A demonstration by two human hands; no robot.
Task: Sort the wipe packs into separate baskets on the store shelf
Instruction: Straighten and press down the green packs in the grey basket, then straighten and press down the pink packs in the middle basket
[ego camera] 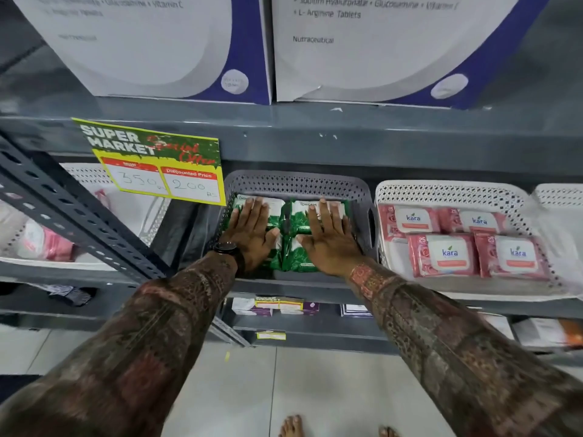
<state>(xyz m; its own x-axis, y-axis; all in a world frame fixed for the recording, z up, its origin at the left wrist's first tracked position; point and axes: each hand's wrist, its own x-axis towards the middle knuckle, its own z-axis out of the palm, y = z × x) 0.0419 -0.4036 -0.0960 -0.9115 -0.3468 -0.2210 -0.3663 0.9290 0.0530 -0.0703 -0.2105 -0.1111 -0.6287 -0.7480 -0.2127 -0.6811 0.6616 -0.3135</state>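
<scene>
A grey perforated basket [296,182] sits in the middle of the shelf and holds several green wipe packs [295,258]. My left hand [252,231] lies flat, fingers spread, on the left green packs. My right hand [329,236] lies flat on the right green packs. Neither hand grips anything. To the right, a white perforated basket [454,192] holds several pink Kara wipe packs [441,255] lying flat in two rows. At the left, another white basket [85,176] contains pink packs [47,244], partly hidden behind a price sign.
A yellow-green price sign [157,162] hangs from the upper shelf edge [347,134] over the left basket. A slanted metal brace [79,219] crosses the left side. Large white-and-blue boxes [378,48] stand above. A lower shelf holds small boxes [274,307].
</scene>
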